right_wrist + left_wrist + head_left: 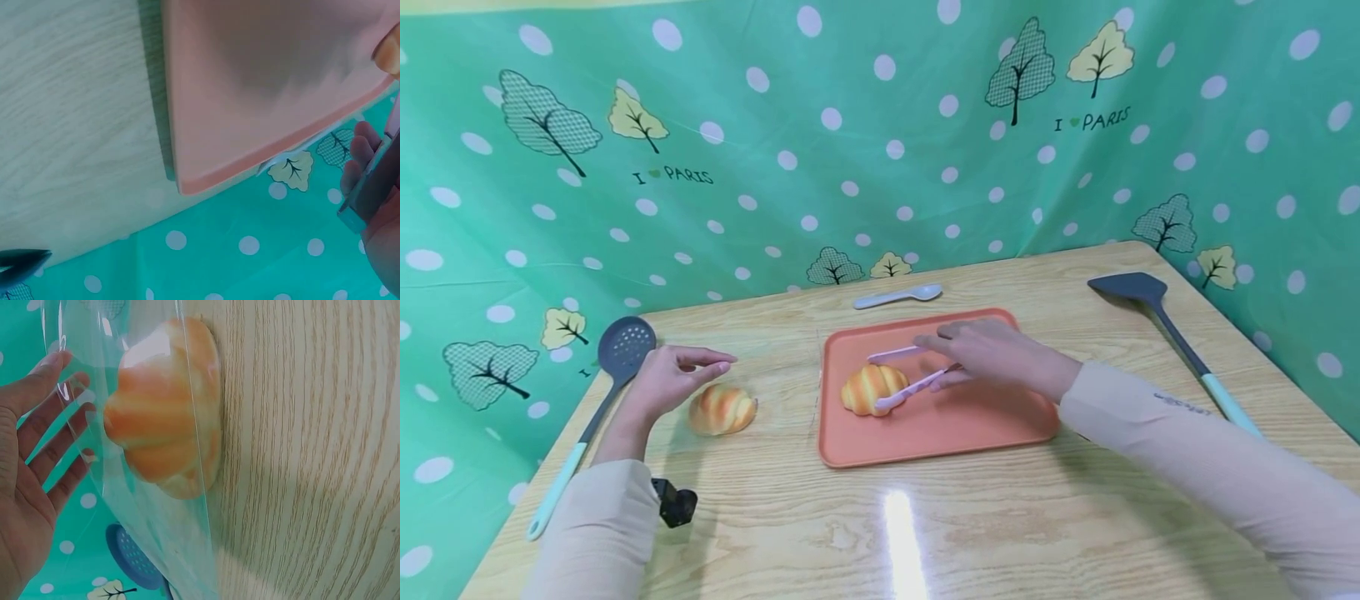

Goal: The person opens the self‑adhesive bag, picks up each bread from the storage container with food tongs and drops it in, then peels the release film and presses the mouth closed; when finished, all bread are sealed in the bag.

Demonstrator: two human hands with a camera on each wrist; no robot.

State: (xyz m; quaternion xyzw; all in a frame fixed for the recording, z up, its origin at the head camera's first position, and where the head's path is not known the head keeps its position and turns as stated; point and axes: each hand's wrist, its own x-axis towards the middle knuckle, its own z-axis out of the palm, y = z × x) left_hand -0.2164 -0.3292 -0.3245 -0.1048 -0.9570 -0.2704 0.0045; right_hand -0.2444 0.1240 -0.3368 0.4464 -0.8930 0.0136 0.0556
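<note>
At the left, my left hand point(673, 383) pinches the edge of a clear plastic bag point(134, 503). A toy croissant point(162, 412) lies inside that bag, low over the wood table, its striped orange top showing through the film. My right hand point(985, 350) holds lilac tongs point(917, 387) above the pink tray point(940, 440). The two tong arms reach to either side of a second toy croissant point(872, 388) on the tray's left part. In the right wrist view, the handle end of the tongs lies in my palm, with fingers curled around it.
A slotted skimmer point(627, 346) with a mint handle lies along the table's left edge. On the right is a dark spatula point(1138, 287), partly behind my forearm. A small grey spoon point(898, 297) lies behind the tray, before the green polka-dot cloth point(850, 125).
</note>
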